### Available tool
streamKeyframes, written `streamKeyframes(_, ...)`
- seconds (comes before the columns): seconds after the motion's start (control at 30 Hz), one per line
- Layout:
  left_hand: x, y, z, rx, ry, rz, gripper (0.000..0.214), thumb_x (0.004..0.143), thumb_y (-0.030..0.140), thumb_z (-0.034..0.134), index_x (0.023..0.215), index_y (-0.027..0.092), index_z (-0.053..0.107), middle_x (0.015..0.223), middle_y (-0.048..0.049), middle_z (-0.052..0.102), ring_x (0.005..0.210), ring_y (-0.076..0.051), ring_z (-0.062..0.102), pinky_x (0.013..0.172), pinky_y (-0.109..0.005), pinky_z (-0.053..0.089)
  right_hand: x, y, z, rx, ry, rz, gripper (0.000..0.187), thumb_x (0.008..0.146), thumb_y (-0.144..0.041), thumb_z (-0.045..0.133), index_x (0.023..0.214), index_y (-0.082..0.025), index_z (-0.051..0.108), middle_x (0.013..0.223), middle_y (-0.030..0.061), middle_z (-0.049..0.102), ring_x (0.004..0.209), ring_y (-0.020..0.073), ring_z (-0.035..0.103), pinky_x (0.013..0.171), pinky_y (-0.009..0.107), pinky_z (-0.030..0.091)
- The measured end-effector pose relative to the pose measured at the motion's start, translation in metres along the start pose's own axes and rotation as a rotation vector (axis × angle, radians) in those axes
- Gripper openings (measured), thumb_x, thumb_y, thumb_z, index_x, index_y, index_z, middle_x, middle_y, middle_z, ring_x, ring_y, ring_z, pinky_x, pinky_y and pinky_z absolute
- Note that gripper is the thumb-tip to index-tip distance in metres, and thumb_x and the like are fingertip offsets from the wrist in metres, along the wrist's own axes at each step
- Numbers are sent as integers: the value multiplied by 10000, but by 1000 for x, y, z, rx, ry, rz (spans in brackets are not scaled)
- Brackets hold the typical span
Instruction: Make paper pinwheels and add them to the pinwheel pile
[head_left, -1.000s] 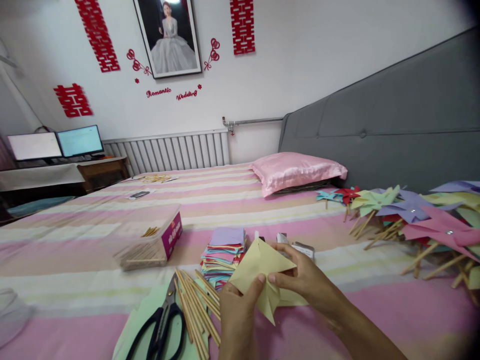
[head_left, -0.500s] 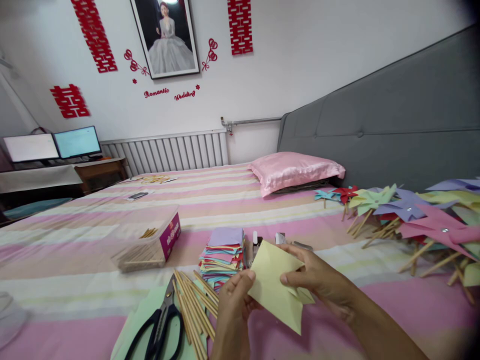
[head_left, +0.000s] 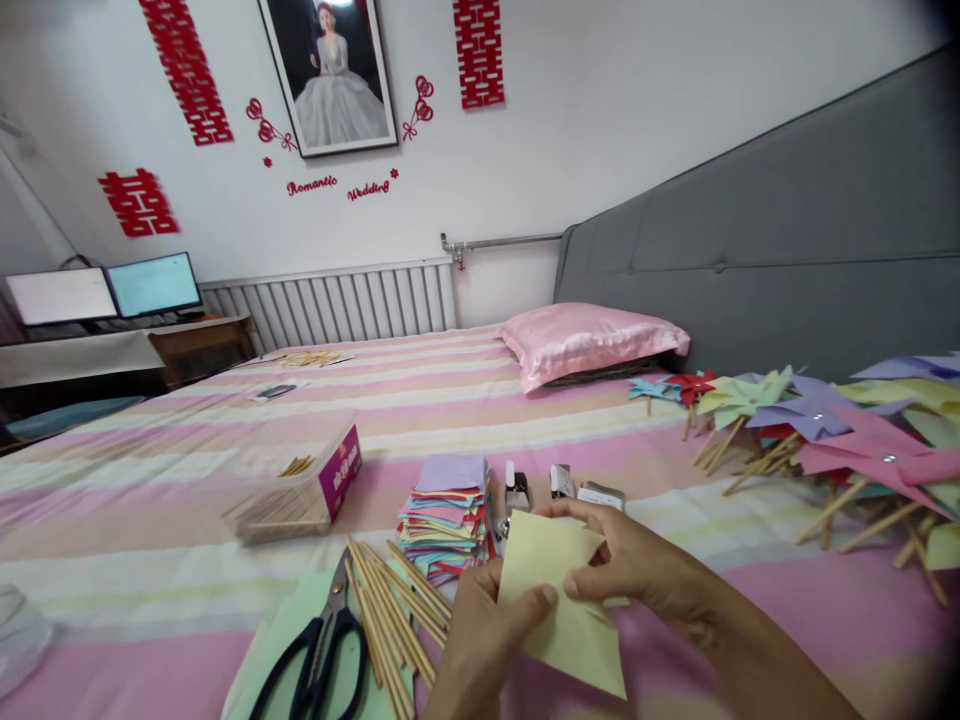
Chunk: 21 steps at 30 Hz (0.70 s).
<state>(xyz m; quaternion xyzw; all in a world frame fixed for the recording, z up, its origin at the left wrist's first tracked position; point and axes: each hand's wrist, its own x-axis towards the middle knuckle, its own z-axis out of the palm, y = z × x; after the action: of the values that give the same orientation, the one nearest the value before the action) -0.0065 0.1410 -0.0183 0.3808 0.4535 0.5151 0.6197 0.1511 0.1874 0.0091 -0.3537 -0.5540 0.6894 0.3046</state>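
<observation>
A pale yellow paper square [head_left: 555, 570] with cut slits is held up between both hands. My left hand [head_left: 487, 620] grips its left side, thumb flat on the front and fingers behind. On the right side, my right hand [head_left: 615, 555] pinches the paper close to a slit, with thumb in front and fingers behind the top edge. Just beyond my left hand stands a stack of coloured paper squares [head_left: 448, 510]. Thin wooden sticks [head_left: 390, 610] and black-handled scissors [head_left: 322, 640] lie left of it on green paper sheets [head_left: 277, 610].
Small boxes [head_left: 516, 485] sit behind the paper. A clear plastic box [head_left: 289, 505] of sticks is at left. Finished paper pinwheels [head_left: 817, 415] on sticks crowd the right side, below the grey headboard [head_left: 750, 230]. A pink pillow [head_left: 592, 340] lies farther back on the striped bed.
The paper has dropped slightly and turned in the hands. My left thumb has slid further onto its front, and my right hand has moved down a little, uncovering the small boxes.
</observation>
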Motion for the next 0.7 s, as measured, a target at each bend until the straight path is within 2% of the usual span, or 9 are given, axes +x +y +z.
streamKeyframes(0.1, 1, -2, 0, -29, 22, -2, 368, 486, 327, 742, 723, 48, 701, 532, -94, 654, 447, -161, 546, 480, -261, 397, 0, 0, 1, -18, -1, -5, 711, 532, -201, 714, 1179, -203, 419, 748, 2, 626, 649, 159, 583, 568, 238, 425)
streamKeyframes(0.17, 1, -1, 1, -63, 80, 0, 333, 505, 270, 730, 750, 46, 698, 524, -84, 656, 447, -153, 549, 474, -244, 389, 0, -2, 1, -69, -2, -50, 719, 565, -251, 712, 1208, -211, 393, 761, 11, 619, 674, 175, 590, 592, 266, 440)
streamKeyframes(0.27, -4, 4, 6, -132, 188, 31, 262, 596, 197, 665, 816, 56, 678, 551, -74, 670, 466, -145, 575, 495, -229, 402, -3, -8, 2, -218, 51, -232, 715, 621, -254, 694, 1249, -244, 353, 999, 63, 579, 889, 208, 564, 749, 328, 440)
streamKeyframes(0.37, -10, 14, 12, -207, 257, 24, 183, 654, 150, 602, 806, 62, 656, 554, -76, 676, 486, -159, 606, 494, -229, 424, -7, -15, 2, -359, 97, -425, 592, 677, -190, 637, 1215, -279, 406, 1263, 74, 423, 1122, 229, 432, 899, 371, 371)
streamKeyframes(0.47, -12, 22, 16, -272, 328, -10, 167, 670, 124, 574, 811, 65, 641, 566, -88, 685, 522, -184, 632, 465, -229, 440, -11, -18, 0, -492, 82, -534, 401, 681, -119, 591, 1042, -286, 544, 1360, 26, 309, 1250, 236, 280, 972, 389, 303)
streamKeyframes(0.6, -12, 26, 17, -331, 405, -40, 218, 668, 99, 564, 873, 61, 628, 573, -84, 691, 533, -190, 645, 455, -228, 465, -15, -19, 0, -661, 17, -489, 337, 625, -62, 603, 882, -279, 606, 1395, -21, 252, 1292, 240, 194, 1023, 419, 203)
streamKeyframes(0.7, -13, 26, 17, -347, 432, -63, 236, 665, 103, 574, 892, 64, 625, 559, -74, 687, 535, -192, 650, 451, -224, 477, -16, -19, 2, -719, -9, -453, 274, 613, -146, 670, 852, -274, 633, 1402, -18, 240, 1285, 270, 205, 1018, 440, 202)
